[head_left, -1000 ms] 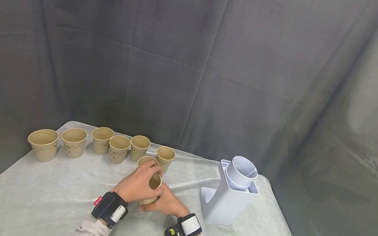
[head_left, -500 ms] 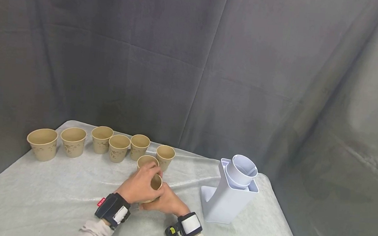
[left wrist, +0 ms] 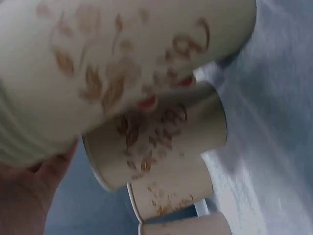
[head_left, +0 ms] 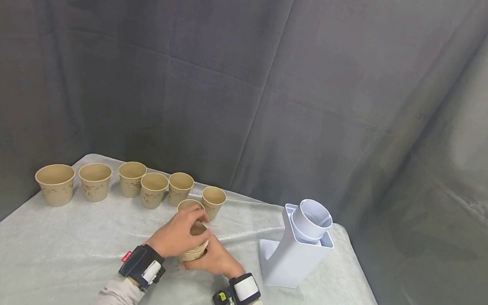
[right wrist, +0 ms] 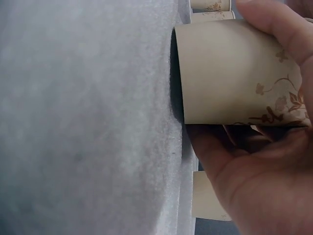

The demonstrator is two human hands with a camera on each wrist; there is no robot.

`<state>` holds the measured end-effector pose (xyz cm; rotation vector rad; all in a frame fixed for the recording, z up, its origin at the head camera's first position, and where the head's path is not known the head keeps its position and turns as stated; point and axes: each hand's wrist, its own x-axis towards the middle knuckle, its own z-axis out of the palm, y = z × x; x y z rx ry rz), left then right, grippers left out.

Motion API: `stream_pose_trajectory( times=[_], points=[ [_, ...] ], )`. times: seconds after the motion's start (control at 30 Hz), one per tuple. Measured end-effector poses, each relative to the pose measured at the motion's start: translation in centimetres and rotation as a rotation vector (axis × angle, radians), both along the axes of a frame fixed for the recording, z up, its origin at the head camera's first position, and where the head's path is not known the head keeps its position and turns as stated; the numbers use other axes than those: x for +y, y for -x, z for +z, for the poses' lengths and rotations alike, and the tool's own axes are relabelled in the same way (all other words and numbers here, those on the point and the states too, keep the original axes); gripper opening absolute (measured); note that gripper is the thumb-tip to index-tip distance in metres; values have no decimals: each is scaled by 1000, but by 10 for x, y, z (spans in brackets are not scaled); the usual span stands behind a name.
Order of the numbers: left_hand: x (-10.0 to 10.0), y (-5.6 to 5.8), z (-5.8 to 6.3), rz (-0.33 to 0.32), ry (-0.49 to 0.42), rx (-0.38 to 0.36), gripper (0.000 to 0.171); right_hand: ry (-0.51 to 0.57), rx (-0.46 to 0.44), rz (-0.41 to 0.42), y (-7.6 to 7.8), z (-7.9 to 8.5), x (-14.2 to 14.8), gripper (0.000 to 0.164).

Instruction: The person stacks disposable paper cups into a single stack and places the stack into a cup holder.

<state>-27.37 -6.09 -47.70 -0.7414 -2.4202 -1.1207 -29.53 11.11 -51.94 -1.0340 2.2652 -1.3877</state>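
A stack of nested paper cups (head_left: 192,257), tan with a brown leaf print, stands near the middle of the table between both hands. From above, my left hand (head_left: 176,234) holds the stack's upper rims, its fingers curved over the opening. My right hand (head_left: 219,259) grips the stack lower down on its right side. In the right wrist view, the stack's bottom (right wrist: 215,78) is close over the cloth, with fingers wrapped round the wall. The left wrist view shows the printed side (left wrist: 112,63) and stacked rims. Just behind, the left fingers partly cover a single paper cup (head_left: 186,203).
Several more paper cups stand upright in a row toward the back left, from a large one (head_left: 55,185) to a smaller one (head_left: 213,202). A white plastic dispenser (head_left: 294,260) with a round tube (head_left: 312,221) stands at right. Grey curtains (head_left: 247,92) enclose the table.
My left hand has shifted slightly on the stack, so several stacked rims now show beneath its fingers. My right hand keeps its grip, and the row of cups has not moved.
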Motion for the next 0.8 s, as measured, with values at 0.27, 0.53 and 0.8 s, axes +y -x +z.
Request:
stream_pose_trajectory(
  times=[0.27, 0.53, 0.8],
  points=[
    [-28, 14, 4, 145, -174, 228, 28, -5, 24, -9, 3, -1, 2, 71],
    [-42, 31, 13, 199, -121, 58, 41, -2, 38, -23, 2, 0, 1, 72],
    [-26, 46, 29, 144, 155, -192, 66, 29, 2, -5, 0, -4, 2, 75]
  ],
)
